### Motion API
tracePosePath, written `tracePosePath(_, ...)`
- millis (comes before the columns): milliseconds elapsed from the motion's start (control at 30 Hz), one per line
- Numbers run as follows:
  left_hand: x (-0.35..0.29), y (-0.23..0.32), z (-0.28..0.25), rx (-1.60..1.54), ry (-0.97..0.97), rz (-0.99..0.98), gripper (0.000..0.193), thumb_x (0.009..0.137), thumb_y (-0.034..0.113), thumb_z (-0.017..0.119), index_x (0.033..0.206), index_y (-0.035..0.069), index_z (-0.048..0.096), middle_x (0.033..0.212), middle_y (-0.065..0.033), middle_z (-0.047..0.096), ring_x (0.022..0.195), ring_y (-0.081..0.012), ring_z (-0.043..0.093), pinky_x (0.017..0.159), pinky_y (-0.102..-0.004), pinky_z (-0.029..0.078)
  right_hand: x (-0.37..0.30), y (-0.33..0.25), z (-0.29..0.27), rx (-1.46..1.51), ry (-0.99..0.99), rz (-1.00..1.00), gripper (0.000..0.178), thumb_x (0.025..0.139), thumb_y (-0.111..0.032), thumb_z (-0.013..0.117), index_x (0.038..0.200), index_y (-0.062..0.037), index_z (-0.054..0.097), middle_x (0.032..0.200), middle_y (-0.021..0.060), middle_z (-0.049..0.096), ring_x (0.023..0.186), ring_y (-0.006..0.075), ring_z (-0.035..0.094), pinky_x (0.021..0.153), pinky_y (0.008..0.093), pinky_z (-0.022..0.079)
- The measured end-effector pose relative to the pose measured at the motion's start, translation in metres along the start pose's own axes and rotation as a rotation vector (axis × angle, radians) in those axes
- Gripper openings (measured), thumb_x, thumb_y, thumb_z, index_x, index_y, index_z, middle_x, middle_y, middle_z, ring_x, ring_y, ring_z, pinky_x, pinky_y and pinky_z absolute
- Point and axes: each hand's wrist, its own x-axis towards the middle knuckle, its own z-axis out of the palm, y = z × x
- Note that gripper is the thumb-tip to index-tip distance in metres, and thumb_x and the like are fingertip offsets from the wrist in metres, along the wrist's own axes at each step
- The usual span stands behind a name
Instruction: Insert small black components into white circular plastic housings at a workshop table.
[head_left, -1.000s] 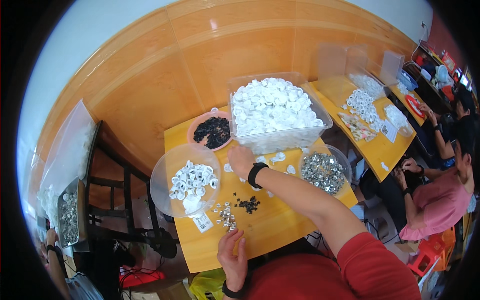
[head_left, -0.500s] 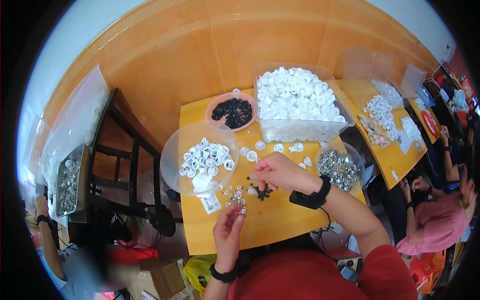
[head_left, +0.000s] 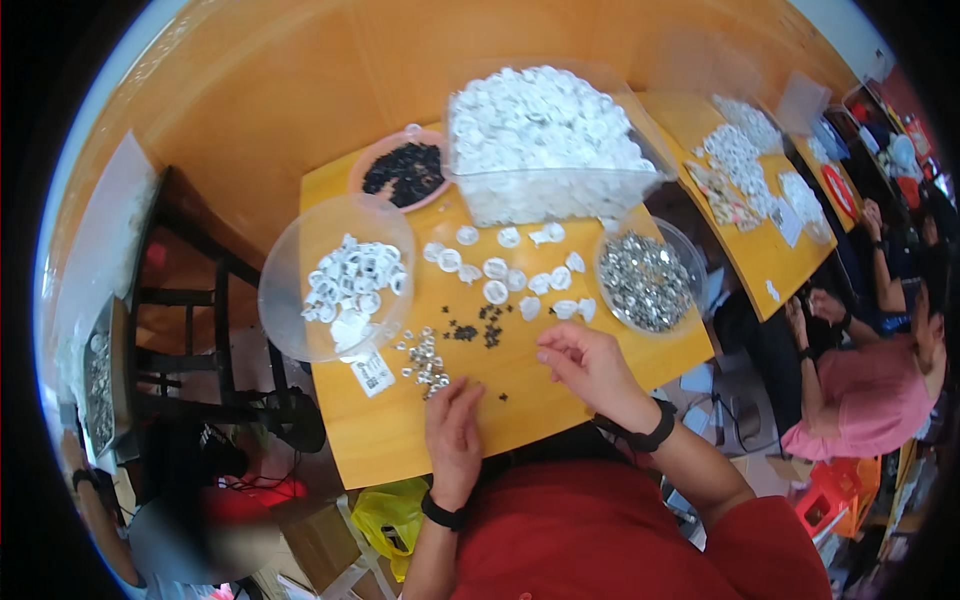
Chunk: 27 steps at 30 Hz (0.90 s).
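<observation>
1. The small metal pieces [head_left: 426, 366] lie in a loose heap on the table [head_left: 370, 440], its long axis slanting from far left down toward the left hand [head_left: 455, 440].
2. The left hand is the nearer one: its fingertips sit right at the heap's near end, fingers loosely bent and side by side. Whether they pinch a piece, I cannot tell.
3. The right hand [head_left: 560, 362] is well apart from the heap, off to its right, thumb and fingertips drawn close; any object between them cannot be made out.
4. The black bits [head_left: 491, 330] lie just right of the metal heap, ahead and left of the right hand; a lone black bit [head_left: 503, 397] sits between the hands.
5. Beyond them, loose white caps [head_left: 495, 291] are scattered.
6. Farther out stand a clear bowl [head_left: 283, 290] on the left, a pink bowl [head_left: 357, 178] and a clear bin [head_left: 560, 197] at the back, and a metal-filled bowl [head_left: 694, 262] on the right.
</observation>
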Motion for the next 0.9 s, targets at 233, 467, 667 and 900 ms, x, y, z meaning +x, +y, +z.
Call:
tracePosePath(233, -0.004, 0.016, 0.004, 0.306, 0.178, 0.006, 0.033, 0.077, -0.003, 0.063, 0.110, 0.003, 0.060, 0.119, -0.0162, 0.053, 0.109, -0.0341, 0.049, 0.093, -0.0424, 0.039, -0.042, 0.019, -0.073, 0.111, 0.138, 0.159, 0.010, 0.088, -0.008, 0.060, 0.094, 0.0009, 0.061, 0.073, 0.0016, 0.061, 0.057, 0.0055, 0.055, 0.052, 0.0195, 0.045)
tracePosePath(467, -0.011, 0.004, 0.005, 0.261, 0.117, -0.031, 0.017, 0.085, -0.003, 0.058, 0.101, -0.001, 0.063, 0.105, -0.0169, 0.059, 0.097, -0.0294, 0.057, 0.084, -0.0355, 0.045, -0.102, 0.047, -0.152, 0.245, 0.325, 0.319, 0.013, 0.091, -0.011, 0.060, 0.096, 0.0007, 0.061, 0.078, 0.0039, 0.065, 0.057, 0.0047, 0.053, 0.052, 0.0186, 0.042)
tracePosePath(667, -0.014, -0.001, 0.008, 0.286, 0.107, -0.029, 0.015, 0.089, -0.003, 0.053, 0.100, -0.005, 0.063, 0.103, -0.0164, 0.059, 0.096, -0.0270, 0.056, 0.085, -0.0340, 0.045, -0.148, 0.149, -0.186, 0.375, 0.508, 0.664, 0.010, 0.087, -0.007, 0.060, 0.093, 0.0008, 0.062, 0.075, 0.0050, 0.065, 0.055, 0.0069, 0.056, 0.049, 0.0205, 0.046)
tracePosePath(900, -0.013, -0.002, 0.012, 0.381, 0.092, 0.022, 0.015, 0.091, -0.002, 0.051, 0.102, -0.006, 0.061, 0.101, -0.0145, 0.059, 0.097, -0.0248, 0.055, 0.088, -0.0325, 0.044, -0.128, 0.369, -0.181, 0.255, 0.542, 1.125, 0.009, 0.082, -0.006, 0.061, 0.081, 0.0023, 0.064, 0.065, 0.0108, 0.063, 0.050, 0.0175, 0.061, 0.040, 0.0321, 0.051)
